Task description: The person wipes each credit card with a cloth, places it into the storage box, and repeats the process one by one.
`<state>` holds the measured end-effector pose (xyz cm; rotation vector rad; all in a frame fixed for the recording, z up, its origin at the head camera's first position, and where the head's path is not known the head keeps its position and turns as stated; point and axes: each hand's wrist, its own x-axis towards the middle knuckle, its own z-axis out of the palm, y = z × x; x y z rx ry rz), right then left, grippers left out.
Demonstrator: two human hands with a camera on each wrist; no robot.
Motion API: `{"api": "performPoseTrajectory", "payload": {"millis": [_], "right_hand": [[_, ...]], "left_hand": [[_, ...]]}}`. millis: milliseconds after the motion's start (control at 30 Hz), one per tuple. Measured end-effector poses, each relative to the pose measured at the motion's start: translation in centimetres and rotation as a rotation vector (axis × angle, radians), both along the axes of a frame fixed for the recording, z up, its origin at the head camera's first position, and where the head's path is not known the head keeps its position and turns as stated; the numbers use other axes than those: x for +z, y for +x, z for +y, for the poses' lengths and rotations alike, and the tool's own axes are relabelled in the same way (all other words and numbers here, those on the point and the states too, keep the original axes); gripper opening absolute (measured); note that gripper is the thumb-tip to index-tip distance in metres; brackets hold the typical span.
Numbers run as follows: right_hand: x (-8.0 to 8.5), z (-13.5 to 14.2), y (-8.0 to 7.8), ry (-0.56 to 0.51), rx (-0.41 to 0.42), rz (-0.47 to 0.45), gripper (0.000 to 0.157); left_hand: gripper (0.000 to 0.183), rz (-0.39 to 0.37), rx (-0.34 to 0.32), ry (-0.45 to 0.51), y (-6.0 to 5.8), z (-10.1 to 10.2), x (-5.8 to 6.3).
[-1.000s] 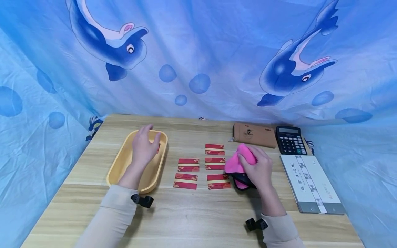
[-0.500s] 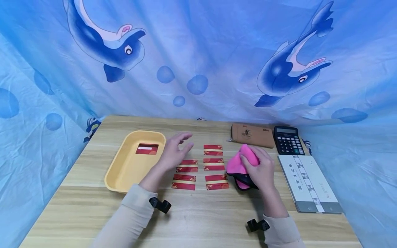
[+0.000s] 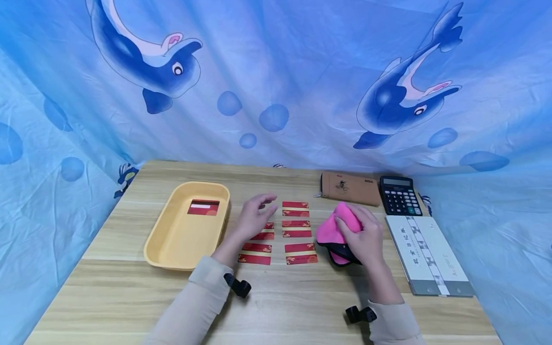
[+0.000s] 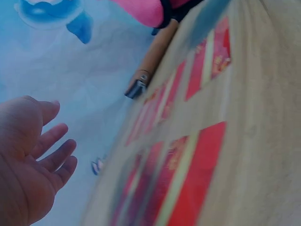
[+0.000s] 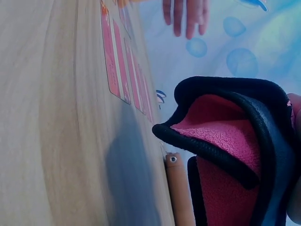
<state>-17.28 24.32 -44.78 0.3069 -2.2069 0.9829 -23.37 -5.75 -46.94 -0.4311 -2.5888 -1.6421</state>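
Observation:
My left hand (image 3: 253, 219) hovers over the left column of red-and-gold cards (image 3: 255, 254), its fingers loosely bent and holding nothing. It partly hides the upper card of that column. More such cards (image 3: 296, 229) lie in a column to its right. In the left wrist view the hand (image 4: 28, 160) shows palm and fingers with nothing between them. My right hand (image 3: 365, 235) grips a folded pink cloth (image 3: 331, 231) with black edging, right of the cards. The right wrist view shows the cloth's (image 5: 221, 127) fuzzy inside, raised above the table.
A yellow plastic basin (image 3: 185, 244) stands at left with one red card (image 3: 203, 207) inside. Along the back right lie a brown zip wallet (image 3: 351, 188) and a black calculator (image 3: 401, 195). A white-and-grey notebook (image 3: 429, 254) lies at the right edge. A patterned blue curtain (image 3: 310, 72) hangs behind.
My left hand has moved right, from over the basin to above the cards, uncovering the red card in the basin. My right hand keeps its grip on the cloth, nearly still.

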Motion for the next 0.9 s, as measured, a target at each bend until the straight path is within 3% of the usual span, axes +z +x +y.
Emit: {"api": "performPoseTrajectory", "payload": {"millis": [267,733,900], "right_hand": [[-0.4,0.4,0.1,0.001,0.006,0.005,0.043],[-0.6,1.3,0.3,0.027,0.033,-0.017,0.042],[-0.7,1.9,0.4,0.031,0.032,-0.003,0.041]], "left_hand": [[0.034,-0.038,0.030,0.037,-0.7,1.5,-2.4],[0.038,-0.093,0.043,0.013,-3.0,3.2,-3.7],[0.046,-0.098,-0.003,-0.062,-3.9,3.6,-4.4]]}}
